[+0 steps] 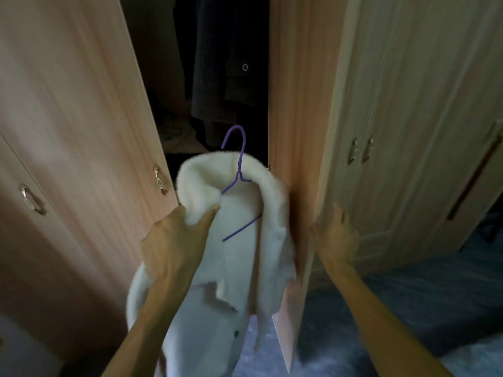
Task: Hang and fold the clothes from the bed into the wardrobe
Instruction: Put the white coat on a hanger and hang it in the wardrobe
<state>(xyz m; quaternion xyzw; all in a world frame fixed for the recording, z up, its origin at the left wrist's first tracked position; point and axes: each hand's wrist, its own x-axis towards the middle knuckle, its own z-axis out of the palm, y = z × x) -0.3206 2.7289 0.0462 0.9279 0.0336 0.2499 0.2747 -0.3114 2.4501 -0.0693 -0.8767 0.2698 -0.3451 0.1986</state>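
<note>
White coat (234, 262), collar in left hand (174, 240)

The white fleecy coat (239, 254) hangs at centre frame on the purple wire hanger (241, 159), whose hook rises above the collar. The left hand (174, 240) grips the collar from the lower left. Behind the hook, at upper centre, dark hanging garments (223, 77) occupy the wardrobe interior. The pale wooden left door (81, 104) stands left of the coat. The pale wooden right door (296, 104) stands open just right of it, with the right hand (339, 238) on its edge. Closed cabinet doors (408, 104) fill the upper right. Blue carpet (381, 308) lies at lower right.
</note>
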